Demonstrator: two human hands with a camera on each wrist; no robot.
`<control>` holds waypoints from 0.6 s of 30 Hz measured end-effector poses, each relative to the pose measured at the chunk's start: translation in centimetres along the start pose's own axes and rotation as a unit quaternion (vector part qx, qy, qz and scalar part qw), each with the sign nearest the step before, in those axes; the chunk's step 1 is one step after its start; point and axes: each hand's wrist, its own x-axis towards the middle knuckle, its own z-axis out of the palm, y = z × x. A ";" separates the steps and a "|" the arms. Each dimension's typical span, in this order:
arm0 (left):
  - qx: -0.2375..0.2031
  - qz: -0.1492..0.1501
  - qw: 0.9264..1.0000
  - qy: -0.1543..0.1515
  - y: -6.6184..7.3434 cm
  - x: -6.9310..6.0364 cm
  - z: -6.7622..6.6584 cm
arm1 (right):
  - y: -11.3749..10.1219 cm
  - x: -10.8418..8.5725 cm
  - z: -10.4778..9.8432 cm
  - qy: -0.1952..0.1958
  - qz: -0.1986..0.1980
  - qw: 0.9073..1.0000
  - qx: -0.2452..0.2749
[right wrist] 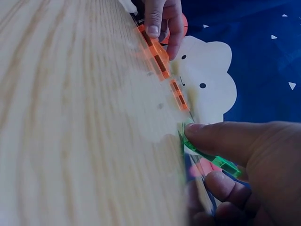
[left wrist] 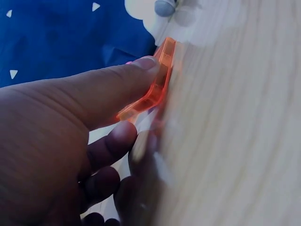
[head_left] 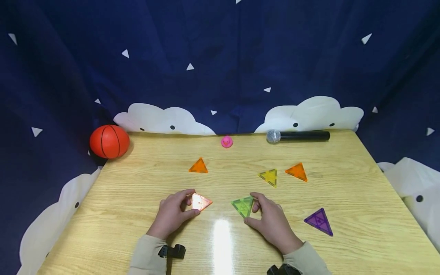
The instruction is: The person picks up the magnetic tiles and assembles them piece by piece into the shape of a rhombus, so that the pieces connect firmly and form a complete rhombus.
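Note:
In the head view my left hand (head_left: pixel 172 214) pinches a shiny orange-pink triangle tile (head_left: pixel 200 202) between thumb and index finger, its point facing right. My right hand (head_left: pixel 274 225) grips a green triangle tile (head_left: pixel 242 206) by its right side, one point facing left. A gap of table lies between the two tiles. The left wrist view shows the thumb of my left hand (left wrist: pixel 80 122) on the edge of the orange tile (left wrist: pixel 162 77), low at the tabletop. In the right wrist view, my right hand (right wrist: pixel 249 160) holds the green tile (right wrist: pixel 221 163) by its edges.
Behind the hands lie an orange triangle (head_left: pixel 199 165), a yellow triangle (head_left: pixel 269 177) and another orange triangle (head_left: pixel 298 172). A purple triangle (head_left: pixel 319 222) is at the right. Along the back are a red ball (head_left: pixel 109 141), a pink duck (head_left: pixel 227 141) and a microphone (head_left: pixel 298 136).

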 end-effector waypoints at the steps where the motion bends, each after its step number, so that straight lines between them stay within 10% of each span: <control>1: 0.003 -0.001 1.000 0.002 0.0 0.0 0.1 | 0.0 0.0 0.0 -0.001 0.001 1.000 0.000; 18: -0.005 0.030 1.000 -0.001 2.1 0.3 2.1 | 0.3 0.0 0.2 0.027 0.009 0.998 0.052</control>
